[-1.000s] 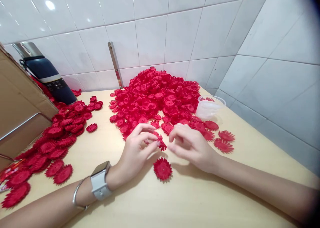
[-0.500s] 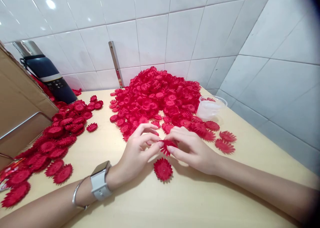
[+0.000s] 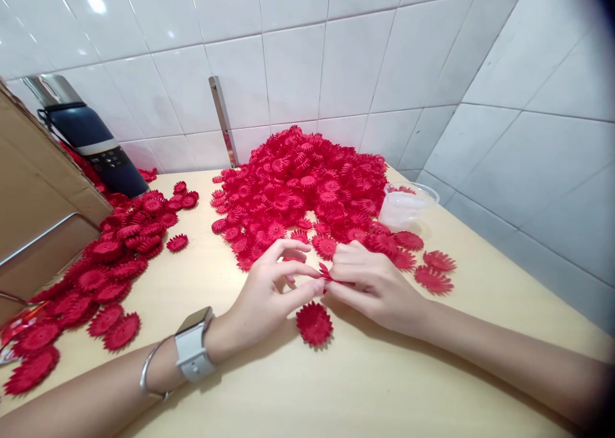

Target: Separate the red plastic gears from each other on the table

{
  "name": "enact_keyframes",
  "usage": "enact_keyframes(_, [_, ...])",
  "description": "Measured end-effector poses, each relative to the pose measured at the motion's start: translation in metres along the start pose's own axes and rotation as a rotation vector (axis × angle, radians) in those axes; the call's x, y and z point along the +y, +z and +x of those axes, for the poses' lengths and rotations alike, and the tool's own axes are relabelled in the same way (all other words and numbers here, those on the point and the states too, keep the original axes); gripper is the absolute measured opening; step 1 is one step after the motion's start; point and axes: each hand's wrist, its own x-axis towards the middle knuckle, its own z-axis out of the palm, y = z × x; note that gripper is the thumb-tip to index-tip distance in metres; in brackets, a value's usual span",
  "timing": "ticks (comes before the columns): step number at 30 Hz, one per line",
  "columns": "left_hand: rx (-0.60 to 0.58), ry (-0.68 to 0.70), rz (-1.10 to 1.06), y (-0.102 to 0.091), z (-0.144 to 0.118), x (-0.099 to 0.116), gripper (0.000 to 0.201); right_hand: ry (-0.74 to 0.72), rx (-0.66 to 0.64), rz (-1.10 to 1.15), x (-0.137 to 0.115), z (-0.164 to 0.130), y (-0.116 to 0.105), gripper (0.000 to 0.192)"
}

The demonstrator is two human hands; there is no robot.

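My right hand (image 3: 372, 281) pinches a red petal disc (image 3: 325, 271) with a toothed rim. Most of that disc is hidden behind the fingers, and only a few petals stick out on its left side. My left hand (image 3: 276, 281) reaches in from the other side, its thumb and index fingertip closed at the petals' edge while the other fingers are loosely bent. Just below both hands, another red petal disc (image 3: 314, 324) lies flat on the pale tabletop (image 3: 288, 393). A big heap of red petal discs (image 3: 298, 182) rises right behind the hands.
More discs (image 3: 110, 271) spill along the left, beside a cardboard box (image 3: 38, 194). A dark blue bottle (image 3: 103, 146) leans there. At the right stands a clear plastic tub (image 3: 406, 207). A metal strip (image 3: 222, 121) rests against the tiled wall (image 3: 293, 73).
The held disc has tilted and turned, so less of its face shows. My left thumb and index fingertip have shifted slightly right. My right fingers have curled tighter around it.
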Motion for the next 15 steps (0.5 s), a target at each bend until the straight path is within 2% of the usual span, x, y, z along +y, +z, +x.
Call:
enact_keyframes(8, [-0.079, -0.074, -0.08, -0.0013, -0.0002, 0.0012, 0.011, -0.09, -0.052, -0.101, -0.0018, 0.0012, 0.0034, 0.027])
enact_keyframes(15, [-0.045, 0.004, -0.067, -0.0004, -0.0002, -0.0007, 0.013, 0.004, -0.109, 0.016, -0.0039, 0.0003, 0.0012, 0.024])
